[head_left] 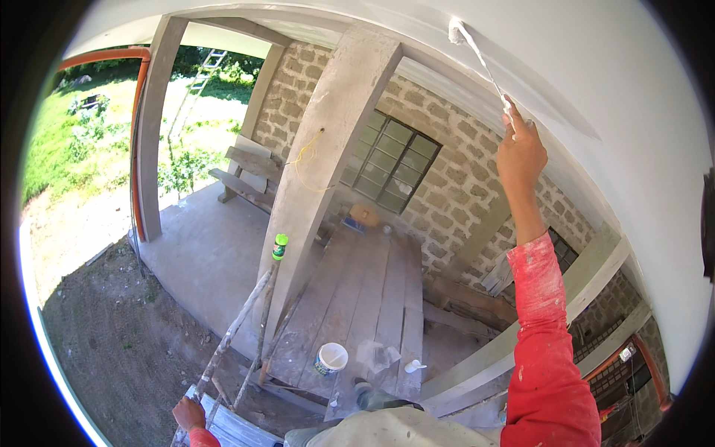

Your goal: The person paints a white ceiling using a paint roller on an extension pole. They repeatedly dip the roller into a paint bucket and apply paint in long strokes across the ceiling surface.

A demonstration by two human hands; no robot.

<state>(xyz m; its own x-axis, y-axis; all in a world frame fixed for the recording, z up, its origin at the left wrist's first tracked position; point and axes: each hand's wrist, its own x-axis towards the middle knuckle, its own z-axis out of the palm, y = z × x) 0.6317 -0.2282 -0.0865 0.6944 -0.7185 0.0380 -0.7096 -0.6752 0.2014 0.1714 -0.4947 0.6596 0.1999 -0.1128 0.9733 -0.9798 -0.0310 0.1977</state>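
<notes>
My right hand (521, 153) is raised high, with its fingers closed around the handle of a small paint roller (484, 63). The roller's white-coated head touches or nearly touches the white ceiling (618, 97); I cannot tell which. Low on the left, my left hand (189, 414) is closed on a rough wooden pole (223, 346), one of several paint-spattered poles. A green bottle (279, 246) appears at the far end of these poles. Below me a white bucket (332, 358) stands on wooden planks (357, 290), beside a clear plastic bag (376, 356) and a small white container (413, 366).
A concrete column (328, 134) with a loose yellow wire rises ahead. Behind it are a stone-block wall (458, 171), a louvred window (391, 160) and a wooden bench (249, 179). A ladder (197, 86) leans outside. A concrete beam (521, 335) runs at the right.
</notes>
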